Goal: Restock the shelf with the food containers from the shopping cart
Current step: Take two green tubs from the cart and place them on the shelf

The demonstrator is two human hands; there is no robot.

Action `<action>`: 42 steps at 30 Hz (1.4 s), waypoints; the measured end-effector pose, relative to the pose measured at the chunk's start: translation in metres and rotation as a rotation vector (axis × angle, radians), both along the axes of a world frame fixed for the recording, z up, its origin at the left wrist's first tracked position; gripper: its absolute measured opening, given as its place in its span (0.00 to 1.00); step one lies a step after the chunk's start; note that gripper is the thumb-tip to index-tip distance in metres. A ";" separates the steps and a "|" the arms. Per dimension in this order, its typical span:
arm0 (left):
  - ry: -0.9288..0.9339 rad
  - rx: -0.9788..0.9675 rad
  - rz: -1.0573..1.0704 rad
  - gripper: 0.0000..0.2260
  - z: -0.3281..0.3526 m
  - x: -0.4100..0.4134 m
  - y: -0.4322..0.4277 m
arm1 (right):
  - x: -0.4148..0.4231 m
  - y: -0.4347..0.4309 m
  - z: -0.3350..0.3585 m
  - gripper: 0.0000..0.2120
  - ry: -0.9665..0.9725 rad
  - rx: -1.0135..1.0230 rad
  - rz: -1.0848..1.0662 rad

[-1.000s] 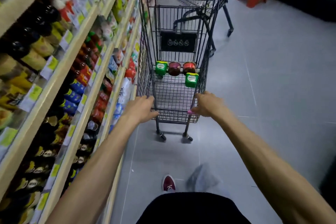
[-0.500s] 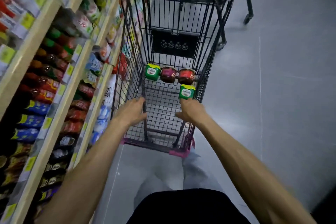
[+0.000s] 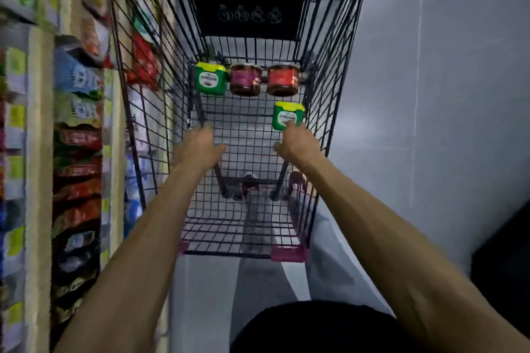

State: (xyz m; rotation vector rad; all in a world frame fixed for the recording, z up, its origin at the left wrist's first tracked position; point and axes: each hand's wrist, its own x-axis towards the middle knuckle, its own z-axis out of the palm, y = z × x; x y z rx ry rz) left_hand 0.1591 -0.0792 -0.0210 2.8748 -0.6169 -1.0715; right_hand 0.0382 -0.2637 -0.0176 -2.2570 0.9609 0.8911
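A black wire shopping cart (image 3: 149,112) stands right in front of me. On its floor at the far end lie a green container with a yellow lid (image 3: 210,79), a dark jar with a purple label (image 3: 246,80) and a dark jar with a red label (image 3: 283,80). A second green container (image 3: 287,115) lies nearer, by the right wall. My right hand (image 3: 296,142) is inside the cart, fingertips touching that nearer container, fingers apart. My left hand (image 3: 199,147) is inside too, over the bare floor mesh, holding nothing.
A stocked shelf unit (image 3: 40,152) with packets and yellow price tags runs along the left, close against the cart. Grey floor (image 3: 430,94) lies to the right. A dark object (image 3: 504,266) sits at the lower right edge.
Both hands have left the cart handle and reached down into the basket. The right hand now touches the nearer green container. The view has closed in on the cart.
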 end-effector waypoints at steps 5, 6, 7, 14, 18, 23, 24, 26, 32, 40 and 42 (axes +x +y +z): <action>-0.007 -0.078 0.095 0.20 -0.062 0.039 -0.008 | 0.027 -0.003 -0.057 0.32 -0.009 -0.064 -0.243; -0.016 -0.092 0.120 0.20 -0.073 0.050 -0.011 | 0.032 -0.006 -0.067 0.32 -0.004 -0.080 -0.270; -0.018 -0.120 0.139 0.20 -0.085 0.061 -0.014 | 0.037 -0.009 -0.078 0.33 0.001 -0.093 -0.297; -0.091 -0.270 0.212 0.29 -0.153 0.122 -0.034 | 0.044 -0.022 -0.140 0.32 -0.054 -0.129 -0.554; -0.152 -0.325 0.312 0.36 -0.175 0.141 -0.057 | 0.040 -0.015 -0.160 0.35 -0.158 -0.151 -0.656; -0.203 -0.280 0.403 0.51 -0.196 0.140 -0.077 | 0.038 -0.004 -0.174 0.48 -0.224 -0.145 -0.741; -0.222 -0.278 0.398 0.51 -0.199 0.139 -0.076 | 0.038 -0.004 -0.176 0.48 -0.231 -0.143 -0.747; -0.233 -0.275 0.394 0.52 -0.206 0.138 -0.076 | 0.036 -0.006 -0.180 0.47 -0.235 -0.151 -0.750; -0.253 -0.389 0.438 0.48 -0.215 0.144 -0.064 | 0.036 -0.014 -0.181 0.43 -0.207 -0.192 -0.723; -0.108 -0.336 0.632 0.47 -0.165 0.074 -0.026 | 0.028 -0.009 -0.148 0.47 -0.118 -0.140 -0.611; -0.100 -0.303 0.644 0.45 -0.143 0.054 -0.014 | 0.024 -0.001 -0.131 0.46 -0.126 -0.130 -0.564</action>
